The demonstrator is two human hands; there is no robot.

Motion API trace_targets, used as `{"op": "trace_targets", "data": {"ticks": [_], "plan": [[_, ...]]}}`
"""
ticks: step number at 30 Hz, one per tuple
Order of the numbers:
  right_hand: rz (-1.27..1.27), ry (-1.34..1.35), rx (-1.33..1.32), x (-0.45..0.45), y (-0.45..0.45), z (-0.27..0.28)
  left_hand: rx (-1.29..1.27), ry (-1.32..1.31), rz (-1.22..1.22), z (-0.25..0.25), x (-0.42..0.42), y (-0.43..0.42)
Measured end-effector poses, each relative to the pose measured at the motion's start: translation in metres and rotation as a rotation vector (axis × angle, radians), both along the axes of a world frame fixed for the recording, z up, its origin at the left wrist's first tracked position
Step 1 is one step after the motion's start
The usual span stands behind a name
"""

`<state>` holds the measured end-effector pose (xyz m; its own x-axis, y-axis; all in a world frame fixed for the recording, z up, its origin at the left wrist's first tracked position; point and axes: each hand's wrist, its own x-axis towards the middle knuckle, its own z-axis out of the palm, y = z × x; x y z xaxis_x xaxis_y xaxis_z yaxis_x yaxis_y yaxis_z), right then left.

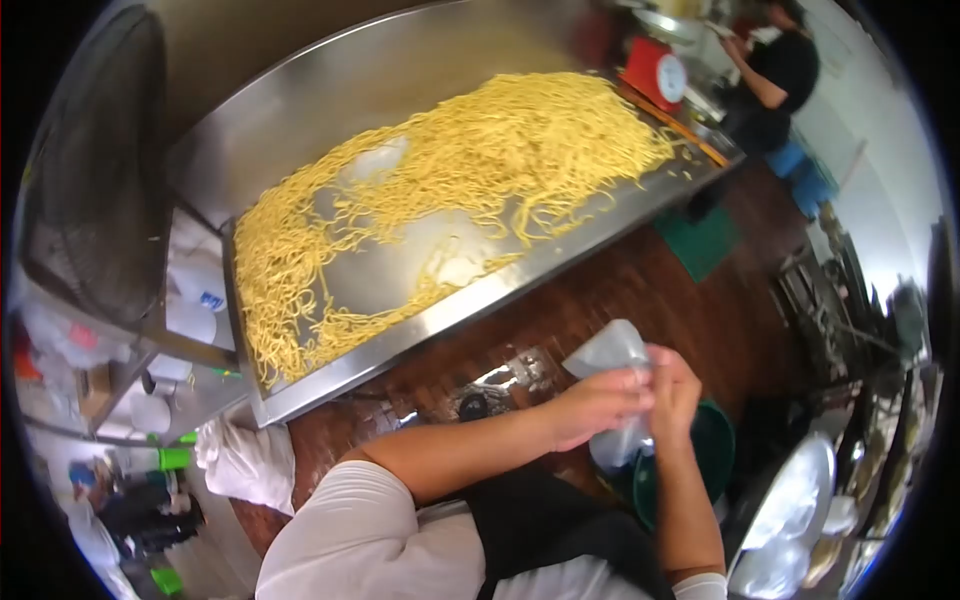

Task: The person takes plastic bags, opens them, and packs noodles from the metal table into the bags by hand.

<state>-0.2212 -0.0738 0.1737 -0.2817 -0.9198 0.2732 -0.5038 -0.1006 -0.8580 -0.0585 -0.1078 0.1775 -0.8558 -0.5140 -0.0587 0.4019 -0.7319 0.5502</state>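
A clear plastic bag (610, 348) is pinched between my two hands in front of my apron. My left hand (598, 405) reaches across from the left, its fingers closed on the plastic. Against it, my right hand (674, 390) grips the same bag with bent fingers. Part of the plastic sticks out above my hands, and more clear plastic shows just below them. Beyond my hands, yellow noodles (545, 130) lie heaped and spread over a steel table (375, 275) with a raised rim.
Below my hands stands a green bucket (715, 450). A red dial scale (655, 75) sits at the table's far right end, near a person (785, 75) in black. A large dark fan (100, 160) stands at left, above a white sack (245, 465). Metal pans (790, 490) are at right.
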Motion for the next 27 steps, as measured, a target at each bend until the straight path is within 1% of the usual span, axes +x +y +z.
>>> {"op": "trace_targets", "data": {"ticks": [1, 2, 3, 4, 5, 6, 7, 8, 9, 10, 11, 12, 13, 14, 15, 16, 17, 19, 20, 22, 23, 24, 25, 27], "plan": [[0.008, -0.083, 0.083, 0.000, -0.007, 0.005, -0.146, -0.218, -0.025, 0.000, 0.010, -0.003], [0.025, -0.076, 0.089, 0.009, -0.015, 0.007, 0.120, -0.136, -0.029, -0.022, 0.020, -0.012], [-0.004, -0.069, 0.003, 0.017, -0.024, 0.008, 0.123, -0.128, -0.016, -0.029, 0.030, -0.021], [-0.033, -0.063, -0.087, 0.024, -0.032, 0.011, 0.286, -0.151, 0.078, -0.033, 0.044, -0.030], [-0.022, -0.061, -0.091, 0.031, -0.040, 0.014, 0.447, -0.174, 0.173, -0.041, 0.057, -0.041], [-0.092, -0.175, -0.114, 0.039, -0.046, 0.017, 0.339, -0.106, 0.245, -0.085, 0.068, -0.059], [-0.160, -0.289, -0.133, 0.045, -0.053, 0.019, 0.463, -0.126, 0.358, -0.065, 0.086, -0.078], [-0.092, -0.313, -0.179, 0.045, -0.061, 0.013, 0.604, -0.061, 0.510, -0.067, 0.108, -0.094], [-0.078, -0.309, -0.179, 0.049, -0.072, 0.013, 0.751, -0.126, 0.578, -0.070, 0.129, -0.118], [-0.061, -0.239, -0.020, 0.052, -0.081, 0.013, 0.684, -0.176, 0.723, -0.073, 0.144, -0.132], [-0.043, -0.165, 0.142, 0.055, -0.087, 0.013, 0.695, -0.227, 0.794, -0.055, 0.161, -0.141], [-0.023, -0.157, 0.151, 0.058, -0.095, 0.010, 0.584, -0.251, 0.849, -0.052, 0.174, -0.142], [0.005, -0.090, 0.094, 0.062, -0.107, 0.005, 0.464, -0.272, 0.908, -0.048, 0.182, -0.146], [0.039, -0.025, 0.034, 0.066, -0.121, 0.001, 0.466, -0.259, 0.936, -0.043, 0.186, -0.148], [0.076, 0.037, -0.024, 0.072, -0.134, -0.002, 0.317, -0.356, 0.877, -0.036, 0.187, -0.144], [0.185, 0.118, 0.050, 0.081, -0.143, 0.020, 0.177, -0.459, 0.811, -0.033, 0.187, -0.138], [0.294, 0.206, -0.099, 0.098, -0.154, 0.030, 0.194, -0.465, 0.837, -0.036, 0.178, -0.134], [0.592, 0.449, -0.087, 0.124, -0.173, 0.046, 0.057, -0.459, 0.795, -0.038, 0.155, -0.132], [0.622, 0.434, -0.092, 0.127, -0.187, 0.042, 0.065, -0.474, 0.824, -0.037, 0.154, -0.131], [0.965, 0.412, 0.309, 0.129, -0.213, 0.032, -0.329, -0.675, 0.746, -0.024, 0.148, -0.129], [1.007, 0.420, 0.296, 0.127, -0.227, 0.032, -0.320, -0.684, 0.788, -0.021, 0.154, -0.129], [1.001, 0.217, 0.339, 0.123, -0.241, 0.032, -0.585, -1.123, 0.749, -0.018, 0.169, -0.123], [0.981, 0.009, 0.389, 0.120, -0.255, 0.033, -0.840, -1.568, 0.647, -0.015, 0.184, -0.115], [1.035, -0.032, 0.376, 0.118, -0.287, 0.034, -0.685, -1.782, 0.368, -0.036, 0.215, -0.102]]}}
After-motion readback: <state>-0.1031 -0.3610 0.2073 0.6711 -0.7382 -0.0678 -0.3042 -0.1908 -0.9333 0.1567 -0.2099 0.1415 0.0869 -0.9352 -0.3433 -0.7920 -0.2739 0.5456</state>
